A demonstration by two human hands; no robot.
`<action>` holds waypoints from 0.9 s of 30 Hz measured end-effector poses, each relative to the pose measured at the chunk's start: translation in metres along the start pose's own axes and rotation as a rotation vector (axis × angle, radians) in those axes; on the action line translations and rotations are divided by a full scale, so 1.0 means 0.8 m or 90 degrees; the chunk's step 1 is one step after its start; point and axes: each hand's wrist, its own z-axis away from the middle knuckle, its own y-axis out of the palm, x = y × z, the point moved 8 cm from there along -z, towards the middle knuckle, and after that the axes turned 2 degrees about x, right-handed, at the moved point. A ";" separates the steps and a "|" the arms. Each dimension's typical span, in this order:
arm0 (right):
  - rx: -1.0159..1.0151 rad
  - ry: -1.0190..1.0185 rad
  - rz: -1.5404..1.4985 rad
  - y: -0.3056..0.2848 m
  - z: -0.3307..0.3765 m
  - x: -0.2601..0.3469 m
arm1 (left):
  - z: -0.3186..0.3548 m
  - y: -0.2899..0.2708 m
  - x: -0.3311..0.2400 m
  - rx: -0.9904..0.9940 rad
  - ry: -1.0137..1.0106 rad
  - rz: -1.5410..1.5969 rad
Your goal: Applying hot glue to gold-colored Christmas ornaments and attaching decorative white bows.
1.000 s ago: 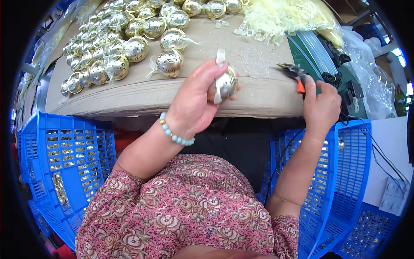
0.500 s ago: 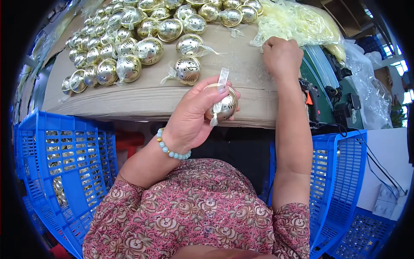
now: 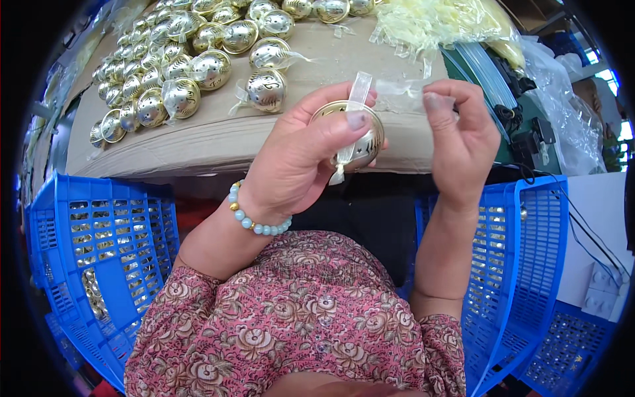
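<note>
My left hand (image 3: 311, 142) is closed round a shiny gold bell (image 3: 365, 147) with dark markings and small cut-outs. The thumb presses a sheer white ribbon (image 3: 359, 92) against the bell; its knotted end hangs below. To the right, my right hand (image 3: 463, 126) pinches a see-through pale ribbon (image 3: 400, 98) between thumb and fingers. That ribbon stretches left toward the bell's top, and I cannot tell whether it touches it. Both hands are above the near edge of a cardboard-covered table (image 3: 218, 142).
Rows of gold bells (image 3: 182, 98) with ribbons cover the table's left and back. A heap of pale yellow ribbons (image 3: 436, 26) lies at the far right, beside clear plastic (image 3: 562, 112). Blue crates stand to my left (image 3: 119, 264) and right (image 3: 493, 264), with shiny pieces showing through.
My right hand has come back from the ribbon heap toward the bell, now pinching a sheer ribbon. My left hand has raised the bell slightly and moved it right.
</note>
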 end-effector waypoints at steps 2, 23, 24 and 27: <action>-0.020 -0.085 0.027 0.003 0.017 0.015 | -0.001 0.008 0.010 -0.019 -0.037 0.020; -0.095 -0.356 0.299 -0.024 0.079 0.057 | -0.014 0.000 0.038 -0.071 -0.130 0.039; -0.087 -0.391 0.327 -0.014 0.081 0.058 | -0.014 0.003 0.039 -0.069 -0.132 0.039; -0.047 -0.392 0.358 -0.002 0.083 0.052 | -0.014 0.004 0.043 -0.088 -0.158 0.052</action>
